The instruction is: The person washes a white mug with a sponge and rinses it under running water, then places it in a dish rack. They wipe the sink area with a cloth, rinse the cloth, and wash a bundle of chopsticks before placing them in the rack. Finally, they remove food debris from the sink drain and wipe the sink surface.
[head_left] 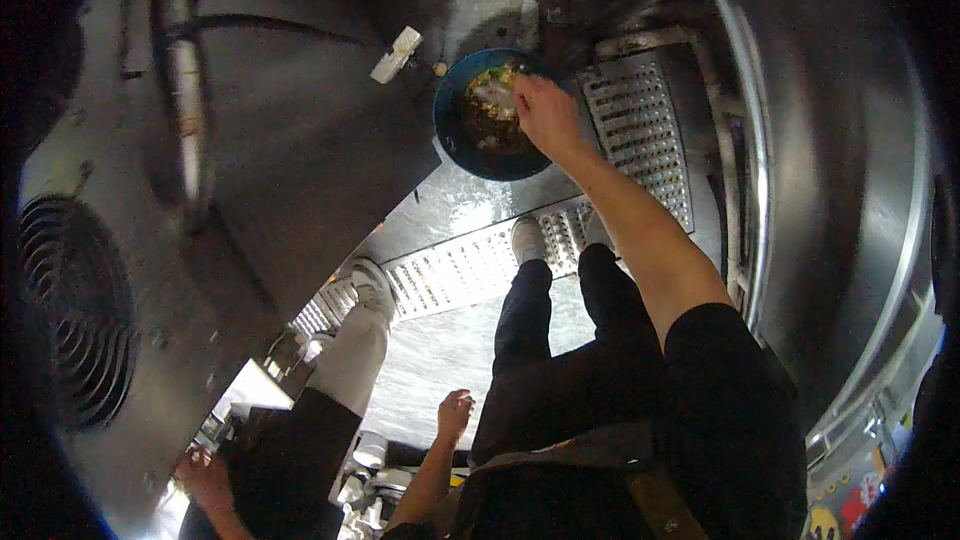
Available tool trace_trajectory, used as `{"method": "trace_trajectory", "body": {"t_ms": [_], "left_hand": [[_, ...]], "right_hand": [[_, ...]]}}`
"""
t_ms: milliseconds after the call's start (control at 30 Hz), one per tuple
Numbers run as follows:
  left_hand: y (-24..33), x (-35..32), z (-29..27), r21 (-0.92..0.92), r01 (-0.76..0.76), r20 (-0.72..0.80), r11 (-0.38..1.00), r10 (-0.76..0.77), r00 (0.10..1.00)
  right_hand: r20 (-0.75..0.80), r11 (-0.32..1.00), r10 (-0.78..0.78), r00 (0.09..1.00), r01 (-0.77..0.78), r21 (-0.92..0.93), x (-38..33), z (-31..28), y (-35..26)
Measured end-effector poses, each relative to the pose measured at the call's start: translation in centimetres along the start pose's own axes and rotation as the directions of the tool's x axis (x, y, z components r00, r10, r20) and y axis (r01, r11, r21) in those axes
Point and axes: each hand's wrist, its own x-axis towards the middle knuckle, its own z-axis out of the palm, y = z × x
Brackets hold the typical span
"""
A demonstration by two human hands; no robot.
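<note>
A round dark-blue bucket (449, 140) stands on the floor at the far end, with wet-looking food scraps (492, 125) in it, brown and yellow with some green. My right arm is stretched out to it. Over the bucket's right side my right hand (545, 117) has its fingers bent together. A whitish patch shows beside the fingertips; whether they grip it cannot be made out. My left hand (455, 414) hangs low by my left leg, fingers loosely bent and apart, with nothing visible in it.
Perforated metal grating (640, 130) covers part of the wet floor. A steel cabinet (290, 170) rises at the left, a curved steel appliance (840, 160) at the right. Another person's light-trousered leg (350, 360) and hand (205, 480) are close on my left. A white block (397, 54) lies near the bucket.
</note>
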Motion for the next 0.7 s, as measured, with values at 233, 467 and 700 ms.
{"method": "trace_trajectory", "body": {"t_ms": [233,467,700], "left_hand": [[2.1,3.0,0.9,-0.109,0.095,0.024,0.989,-0.093,0.995],[3.1,3.1,0.7,-0.162,0.108,-0.002,0.981,-0.11,0.994],[5.3,-1.6,2.3,-0.214,-0.047,-0.026,0.976,0.042,0.999]], "right_hand": [[0.637,0.854,-0.141,0.758,0.419,-0.309,-2.5,12.5,8.0],[0.416,0.786,-0.373,0.829,0.521,-0.332,-2.5,11.6,10.0],[-0.152,0.987,0.134,0.979,-0.119,0.105,-0.6,0.5,-0.3]]}}
